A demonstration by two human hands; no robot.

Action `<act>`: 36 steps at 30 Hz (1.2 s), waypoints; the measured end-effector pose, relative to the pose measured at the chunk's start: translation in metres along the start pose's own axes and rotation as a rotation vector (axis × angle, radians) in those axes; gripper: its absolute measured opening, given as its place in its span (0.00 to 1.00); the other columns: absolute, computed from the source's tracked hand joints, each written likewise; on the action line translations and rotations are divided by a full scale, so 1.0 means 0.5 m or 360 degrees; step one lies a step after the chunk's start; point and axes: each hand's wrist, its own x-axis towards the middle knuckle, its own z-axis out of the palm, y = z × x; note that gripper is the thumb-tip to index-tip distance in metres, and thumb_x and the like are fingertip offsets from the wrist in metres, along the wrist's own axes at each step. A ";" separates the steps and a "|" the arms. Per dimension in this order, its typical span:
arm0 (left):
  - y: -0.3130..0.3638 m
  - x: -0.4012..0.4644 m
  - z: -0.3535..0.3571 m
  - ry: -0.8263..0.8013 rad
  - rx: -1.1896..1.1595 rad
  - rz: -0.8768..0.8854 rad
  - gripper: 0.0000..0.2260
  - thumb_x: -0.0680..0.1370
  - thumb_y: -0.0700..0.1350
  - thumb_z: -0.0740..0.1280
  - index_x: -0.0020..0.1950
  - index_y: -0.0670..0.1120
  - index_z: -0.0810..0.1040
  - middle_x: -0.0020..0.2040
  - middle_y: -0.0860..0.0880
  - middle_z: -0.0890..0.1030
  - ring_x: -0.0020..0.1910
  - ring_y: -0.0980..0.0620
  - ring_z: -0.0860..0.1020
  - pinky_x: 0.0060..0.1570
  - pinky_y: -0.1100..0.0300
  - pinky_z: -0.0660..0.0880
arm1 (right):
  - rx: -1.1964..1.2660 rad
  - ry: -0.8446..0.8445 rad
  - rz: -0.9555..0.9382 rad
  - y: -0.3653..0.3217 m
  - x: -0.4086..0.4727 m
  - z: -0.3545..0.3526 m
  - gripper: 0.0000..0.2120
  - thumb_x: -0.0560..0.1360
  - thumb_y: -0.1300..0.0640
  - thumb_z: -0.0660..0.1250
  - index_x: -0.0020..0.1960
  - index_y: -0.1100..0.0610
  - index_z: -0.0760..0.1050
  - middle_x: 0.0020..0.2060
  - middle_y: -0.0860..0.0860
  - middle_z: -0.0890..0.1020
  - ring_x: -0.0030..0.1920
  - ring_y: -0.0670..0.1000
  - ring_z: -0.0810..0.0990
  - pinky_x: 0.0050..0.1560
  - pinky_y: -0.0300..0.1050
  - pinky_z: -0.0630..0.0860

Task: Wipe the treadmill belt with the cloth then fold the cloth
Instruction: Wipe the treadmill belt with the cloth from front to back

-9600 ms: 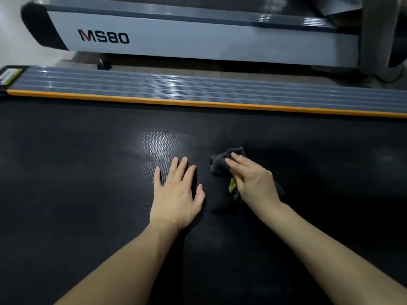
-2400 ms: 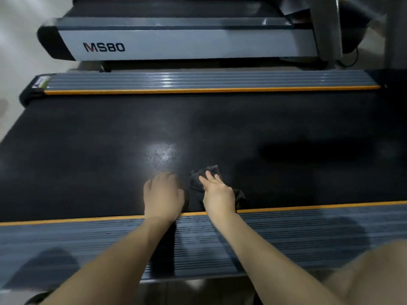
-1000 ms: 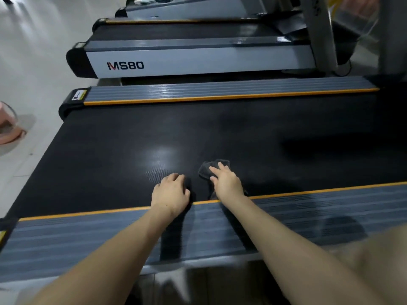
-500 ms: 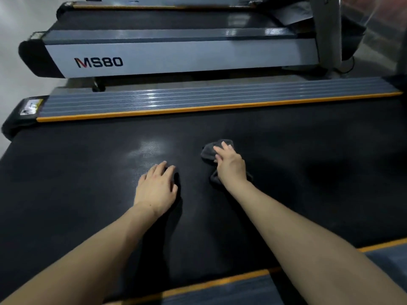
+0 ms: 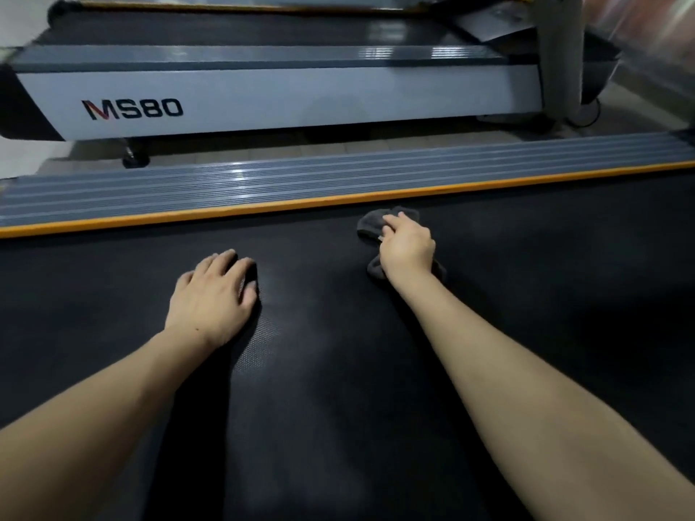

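Note:
The black treadmill belt (image 5: 338, 370) fills the lower part of the head view. A crumpled dark grey cloth (image 5: 370, 224) lies on the belt close to its far orange edge strip. My right hand (image 5: 406, 248) presses down on the cloth with fingers curled over it; most of the cloth is hidden beneath the hand. My left hand (image 5: 212, 295) rests palm down on the bare belt to the left, fingers slightly apart, holding nothing.
Beyond the belt runs an orange strip (image 5: 263, 208) and a ribbed grey side rail (image 5: 301, 178). A second treadmill marked MS80 (image 5: 131, 109) stands behind, with its upright post (image 5: 560, 58) at the right. A strip of tiled floor separates them.
My right hand has pushed the cloth from the near edge across the belt to the far orange strip. My left hand has moved forward on the belt, and the near side rail has left the view.

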 end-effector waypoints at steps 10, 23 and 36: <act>-0.070 -0.022 0.002 0.0150 -0.0011 -0.0071 0.16 0.83 0.55 0.59 0.70 0.57 0.74 0.72 0.51 0.73 0.73 0.46 0.69 0.68 0.43 0.67 | 0.0071 -0.0363 -0.0566 -0.153 -0.066 0.113 0.15 0.81 0.50 0.62 0.66 0.47 0.76 0.75 0.49 0.67 0.73 0.53 0.66 0.70 0.46 0.62; -0.069 -0.028 0.034 0.0310 -0.0087 -0.0106 0.20 0.79 0.57 0.55 0.66 0.55 0.78 0.73 0.51 0.75 0.76 0.50 0.68 0.71 0.45 0.64 | 0.0093 -0.0090 -0.0431 -0.207 -0.104 0.145 0.13 0.80 0.55 0.63 0.62 0.53 0.80 0.70 0.50 0.74 0.69 0.51 0.72 0.66 0.40 0.61; -0.070 -0.027 0.041 0.0355 -0.0070 -0.0106 0.21 0.80 0.57 0.55 0.67 0.54 0.78 0.73 0.51 0.75 0.77 0.50 0.67 0.73 0.45 0.62 | -0.0360 0.0170 -0.0195 0.011 0.011 -0.032 0.08 0.80 0.53 0.61 0.53 0.51 0.78 0.56 0.49 0.80 0.53 0.59 0.80 0.49 0.49 0.73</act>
